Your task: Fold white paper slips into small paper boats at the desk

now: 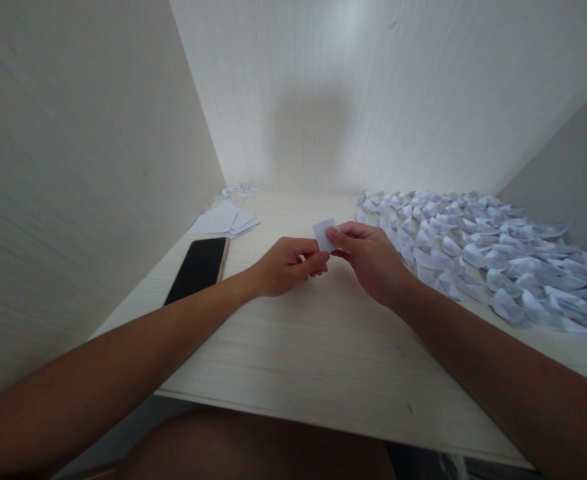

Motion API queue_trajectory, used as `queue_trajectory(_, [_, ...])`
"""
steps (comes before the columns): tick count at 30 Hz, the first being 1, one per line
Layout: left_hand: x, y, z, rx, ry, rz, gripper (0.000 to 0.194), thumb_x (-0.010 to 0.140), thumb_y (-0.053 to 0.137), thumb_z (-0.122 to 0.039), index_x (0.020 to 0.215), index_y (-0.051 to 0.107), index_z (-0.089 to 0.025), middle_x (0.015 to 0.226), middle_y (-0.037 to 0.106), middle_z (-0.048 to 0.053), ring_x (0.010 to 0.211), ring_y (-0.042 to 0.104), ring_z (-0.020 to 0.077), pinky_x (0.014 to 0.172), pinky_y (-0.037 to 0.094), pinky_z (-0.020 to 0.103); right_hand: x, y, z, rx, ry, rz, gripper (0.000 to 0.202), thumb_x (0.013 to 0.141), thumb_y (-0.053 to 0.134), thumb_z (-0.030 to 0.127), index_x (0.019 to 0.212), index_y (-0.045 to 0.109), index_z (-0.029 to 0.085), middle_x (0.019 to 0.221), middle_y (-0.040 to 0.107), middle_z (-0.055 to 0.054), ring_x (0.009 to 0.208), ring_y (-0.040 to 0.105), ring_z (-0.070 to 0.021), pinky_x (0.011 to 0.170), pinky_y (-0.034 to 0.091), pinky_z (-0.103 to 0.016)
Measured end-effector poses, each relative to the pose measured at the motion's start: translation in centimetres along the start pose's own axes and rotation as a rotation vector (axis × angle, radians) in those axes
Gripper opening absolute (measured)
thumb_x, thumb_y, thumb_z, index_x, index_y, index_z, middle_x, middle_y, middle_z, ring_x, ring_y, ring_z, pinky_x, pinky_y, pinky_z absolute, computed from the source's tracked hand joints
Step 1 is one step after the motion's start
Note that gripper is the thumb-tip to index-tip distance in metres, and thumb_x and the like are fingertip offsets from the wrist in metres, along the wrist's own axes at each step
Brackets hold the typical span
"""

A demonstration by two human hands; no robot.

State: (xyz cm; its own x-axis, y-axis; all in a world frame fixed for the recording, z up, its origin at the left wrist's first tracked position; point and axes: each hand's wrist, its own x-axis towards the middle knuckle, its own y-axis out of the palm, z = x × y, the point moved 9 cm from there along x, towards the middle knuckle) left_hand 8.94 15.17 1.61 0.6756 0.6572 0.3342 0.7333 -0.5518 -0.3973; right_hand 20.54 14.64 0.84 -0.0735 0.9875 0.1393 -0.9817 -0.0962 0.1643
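Observation:
A small folded piece of white paper [324,234] is held up above the middle of the table. My right hand [368,253] pinches its right side, with the thumb on the near face and the fingers behind. At the paper's lower edge, my left hand [293,265] has its fingers curled and the thumb pressed against them, closed at the bottom corner. The fingertips of both hands nearly meet there, and the left grip is partly hidden.
Many small folded paper boats [473,247] cover the right side of the white table [293,353]. On the left lie a dark-screened phone [197,267] and a stack of white paper sheets [223,219]. Paper scraps [238,191] sit in the back left corner. Pale walls [293,100] enclose the table.

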Motion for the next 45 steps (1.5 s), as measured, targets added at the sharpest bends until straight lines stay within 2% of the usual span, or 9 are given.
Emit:
queue_trajectory(3, [-0.1, 0.0, -0.2, -0.028, -0.017, 0.0, 0.038, 0.095, 0.057, -0.042, 0.071, 0.065, -0.014, 0.06, 0.062, 0.001, 0.055, 0.055, 0.0088, 0.053, 0.043, 0.019, 0.0, 0.0, 0.0, 0.038, 0.018, -0.01, 0.036, 0.069, 0.09, 0.05, 0.068, 0.071, 0.02, 0.071, 0.067, 0.0, 0.072, 0.06, -0.0153, 0.08, 0.047, -0.036])
queue_trajectory(7, [-0.3, 0.7, 0.2, -0.015, -0.094, 0.056, 0.042, 0.096, 0.054, -0.046, 0.073, 0.067, -0.014, 0.054, 0.058, -0.001, 0.048, 0.047, 0.0071, 0.048, 0.035, 0.018, -0.1, 0.5, -0.1, 0.072, 0.058, 0.03, 0.038, 0.066, 0.091, 0.052, 0.066, 0.069, 0.021, 0.07, 0.065, 0.001, 0.072, 0.059, -0.0159, 0.078, 0.048, -0.035])
queue_trajectory(12, [-0.7, 0.8, 0.8, -0.016, -0.179, 0.052, 0.05, 0.095, 0.051, -0.053, 0.065, 0.064, -0.015, 0.049, 0.051, -0.002, 0.045, 0.042, 0.0077, 0.046, 0.031, 0.02, -0.2, 1.0, -0.3, 0.092, 0.089, 0.06, 0.039, 0.064, 0.093, 0.052, 0.065, 0.069, 0.022, 0.07, 0.063, 0.002, 0.071, 0.058, -0.0146, 0.08, 0.049, -0.035])
queue_trajectory(16, [-0.5, 0.7, 0.2, 0.011, -0.13, 0.052, 0.054, 0.094, 0.052, -0.057, 0.059, 0.058, -0.016, 0.047, 0.043, -0.004, 0.045, 0.037, 0.0077, 0.045, 0.027, 0.021, -0.3, 1.0, -0.4, 0.1, 0.102, 0.067, 0.037, 0.065, 0.092, 0.05, 0.065, 0.07, 0.021, 0.07, 0.064, 0.001, 0.071, 0.058, -0.0144, 0.08, 0.048, -0.035])
queue_trajectory(21, [-0.3, -0.5, -0.2, 0.043, -0.109, -0.064, 0.059, 0.094, 0.046, -0.059, 0.052, 0.05, -0.018, 0.045, 0.042, -0.003, 0.045, 0.036, 0.0085, 0.045, 0.025, 0.023, -0.3, 0.8, -0.5, 0.082, 0.106, 0.047, 0.035, 0.065, 0.092, 0.048, 0.065, 0.071, 0.02, 0.074, 0.066, 0.0, 0.075, 0.059, -0.0141, 0.08, 0.048, -0.033])
queue_trajectory(27, [-0.4, -0.6, -0.7, 0.021, -0.076, -0.08, 0.055, 0.093, 0.046, -0.057, 0.057, 0.058, -0.017, 0.047, 0.044, -0.002, 0.047, 0.039, 0.0096, 0.046, 0.027, 0.023, -0.3, 0.9, -0.5, 0.051, 0.109, 0.074, 0.035, 0.067, 0.09, 0.049, 0.066, 0.071, 0.02, 0.072, 0.069, -0.002, 0.075, 0.062, -0.016, 0.079, 0.05, -0.034])
queue_trajectory(33, [-0.4, -1.0, -0.3, 0.056, -0.085, -0.12, 0.052, 0.094, 0.045, -0.053, 0.055, 0.052, -0.019, 0.046, 0.047, -0.002, 0.044, 0.04, 0.0091, 0.045, 0.028, 0.023, -0.3, 0.6, -0.5, 0.015, 0.122, 0.055, 0.036, 0.064, 0.091, 0.049, 0.065, 0.071, 0.02, 0.074, 0.07, -0.002, 0.074, 0.061, -0.0154, 0.074, 0.048, -0.032])
queue_trajectory(40, [-0.4, -1.2, -0.6, 0.093, -0.062, -0.123, 0.053, 0.096, 0.042, -0.05, 0.056, 0.055, -0.018, 0.044, 0.047, -0.002, 0.044, 0.042, 0.0089, 0.046, 0.031, 0.023, -0.3, 1.0, -0.3, -0.034, 0.1, 0.064, 0.036, 0.065, 0.09, 0.049, 0.064, 0.071, 0.019, 0.067, 0.068, -0.002, 0.064, 0.057, -0.013, 0.063, 0.039, -0.03])
queue_trajectory(45, [-0.5, -1.7, -1.0, 0.074, 0.002, -0.181, 0.051, 0.096, 0.049, -0.048, 0.055, 0.05, -0.018, 0.045, 0.047, -0.002, 0.044, 0.041, 0.0074, 0.044, 0.03, 0.021, -0.3, 0.9, -0.3, -0.021, 0.1, 0.055, 0.032, 0.066, 0.088, 0.045, 0.065, 0.071, 0.019, 0.067, 0.067, -0.001, 0.062, 0.055, -0.0119, 0.061, 0.038, -0.03])
